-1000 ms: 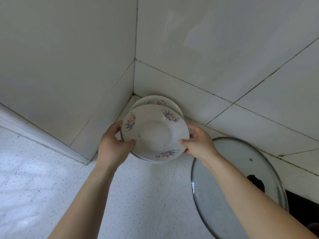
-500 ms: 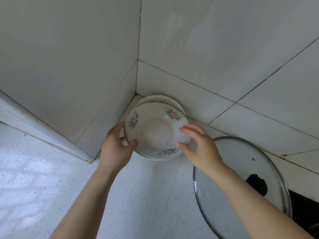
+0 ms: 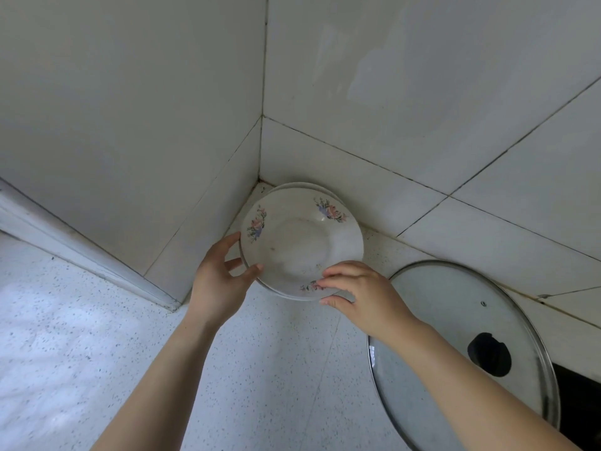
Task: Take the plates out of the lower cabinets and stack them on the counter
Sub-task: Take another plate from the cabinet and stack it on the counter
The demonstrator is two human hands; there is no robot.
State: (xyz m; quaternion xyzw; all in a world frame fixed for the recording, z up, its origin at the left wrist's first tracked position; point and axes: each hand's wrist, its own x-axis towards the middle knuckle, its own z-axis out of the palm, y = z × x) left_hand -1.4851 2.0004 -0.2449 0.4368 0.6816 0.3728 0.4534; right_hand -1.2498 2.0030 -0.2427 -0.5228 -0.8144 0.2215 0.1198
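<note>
A stack of white plates with pink and blue flower prints (image 3: 300, 242) sits on the speckled counter (image 3: 260, 369) in the corner of the tiled walls. The top plate lies nested in the ones below. My left hand (image 3: 222, 278) holds the stack's left rim, thumb on top of the top plate and fingers around the edge. My right hand (image 3: 361, 292) is at the near right rim, fingertips resting on the top plate's edge and thumb beside the stack's lower edge.
A large glass pot lid (image 3: 461, 346) with a metal rim and a black knob lies on the counter just right of the plates, under my right forearm. White tiled walls (image 3: 390, 92) close in behind and on the left. A dark stove edge (image 3: 582, 408) shows at far right.
The plates went down into the corner onto the stack. My right hand let go of the right rim, lifted, then came back down onto the near edge. My left hand stayed on the left rim.
</note>
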